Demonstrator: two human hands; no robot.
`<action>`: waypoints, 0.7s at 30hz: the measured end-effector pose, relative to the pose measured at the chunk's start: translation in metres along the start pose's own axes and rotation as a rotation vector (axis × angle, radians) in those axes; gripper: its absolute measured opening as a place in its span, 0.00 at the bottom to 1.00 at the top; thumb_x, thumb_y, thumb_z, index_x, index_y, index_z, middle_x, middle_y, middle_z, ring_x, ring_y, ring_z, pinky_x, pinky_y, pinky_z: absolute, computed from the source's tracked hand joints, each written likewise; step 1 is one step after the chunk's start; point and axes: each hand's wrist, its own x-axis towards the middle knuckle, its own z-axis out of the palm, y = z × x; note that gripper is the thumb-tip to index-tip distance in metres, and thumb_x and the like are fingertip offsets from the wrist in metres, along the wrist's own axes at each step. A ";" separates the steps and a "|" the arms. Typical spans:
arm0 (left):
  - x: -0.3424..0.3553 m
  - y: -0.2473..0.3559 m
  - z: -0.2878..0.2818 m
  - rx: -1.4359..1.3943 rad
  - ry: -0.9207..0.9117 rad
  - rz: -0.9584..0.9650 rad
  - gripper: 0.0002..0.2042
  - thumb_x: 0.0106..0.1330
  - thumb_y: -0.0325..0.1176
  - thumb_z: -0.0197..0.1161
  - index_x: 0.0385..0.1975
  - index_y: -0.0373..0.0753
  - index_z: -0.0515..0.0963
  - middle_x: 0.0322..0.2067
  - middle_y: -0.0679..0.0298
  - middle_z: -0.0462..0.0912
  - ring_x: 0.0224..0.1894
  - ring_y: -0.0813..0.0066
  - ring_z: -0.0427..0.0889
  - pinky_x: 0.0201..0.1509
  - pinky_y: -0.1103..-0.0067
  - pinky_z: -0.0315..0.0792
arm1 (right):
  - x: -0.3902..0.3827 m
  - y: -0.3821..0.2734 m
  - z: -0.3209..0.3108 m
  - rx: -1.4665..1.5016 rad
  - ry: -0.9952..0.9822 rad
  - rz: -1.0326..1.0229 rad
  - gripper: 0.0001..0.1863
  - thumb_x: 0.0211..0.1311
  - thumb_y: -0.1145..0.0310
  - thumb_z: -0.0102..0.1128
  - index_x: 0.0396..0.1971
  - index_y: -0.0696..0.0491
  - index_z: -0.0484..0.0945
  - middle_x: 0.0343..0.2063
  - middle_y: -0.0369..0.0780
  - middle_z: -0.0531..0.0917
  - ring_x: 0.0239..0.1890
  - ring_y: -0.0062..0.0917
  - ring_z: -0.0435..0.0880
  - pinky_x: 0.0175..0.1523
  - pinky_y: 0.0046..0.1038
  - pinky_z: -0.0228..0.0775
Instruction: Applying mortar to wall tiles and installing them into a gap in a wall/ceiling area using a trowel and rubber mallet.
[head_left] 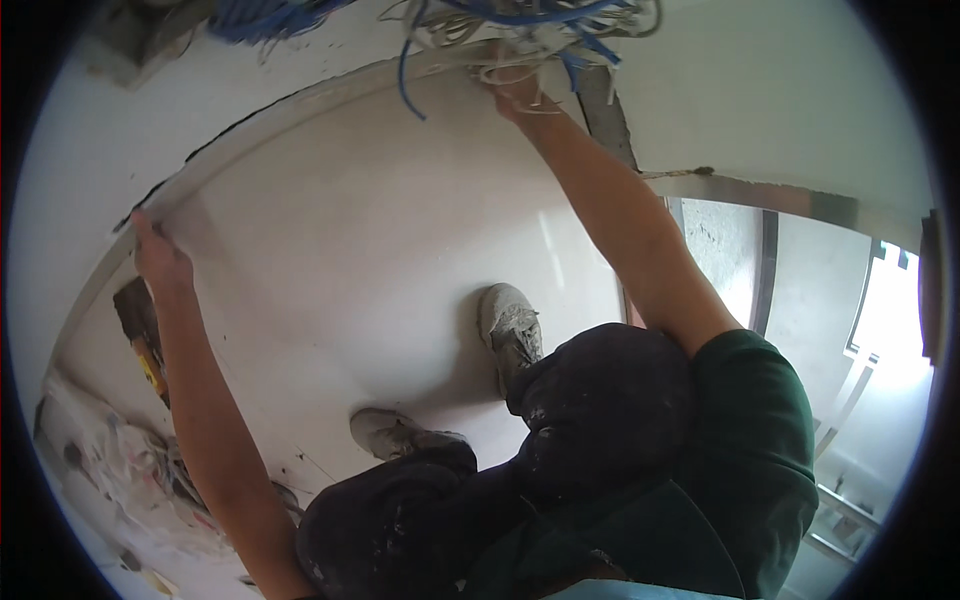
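Note:
A long pale skirting board (250, 135) runs along the foot of the white wall, with a dark gap behind parts of its top edge. Toward its left part, my left hand (163, 262) is closed on the board, fingertips at the top edge. My right hand (515, 92) reaches far forward to the board's right end, by the wall opening. Hanging white and blue cables (540, 30) partly cover that hand's fingers. Beside my left forearm lies a flat dark-bladed tool with a yellow handle (150, 365).
My dusty shoes (510, 325) stand on the pale floor (330, 250). Crumpled clear plastic sheeting (130, 470) with odds and ends lies at the lower left. A blue cable bundle (270, 18) hangs at the upper left. The doorway (720, 255) opens on the right.

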 end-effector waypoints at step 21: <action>-0.011 -0.017 -0.002 0.046 0.091 -0.054 0.32 0.58 0.55 0.65 0.52 0.33 0.71 0.37 0.68 0.72 0.34 0.78 0.64 0.43 0.77 0.63 | -0.012 -0.004 -0.009 -0.072 -0.212 0.077 0.20 0.68 0.61 0.50 0.56 0.54 0.65 0.52 0.46 0.71 0.52 0.34 0.75 0.59 0.33 0.70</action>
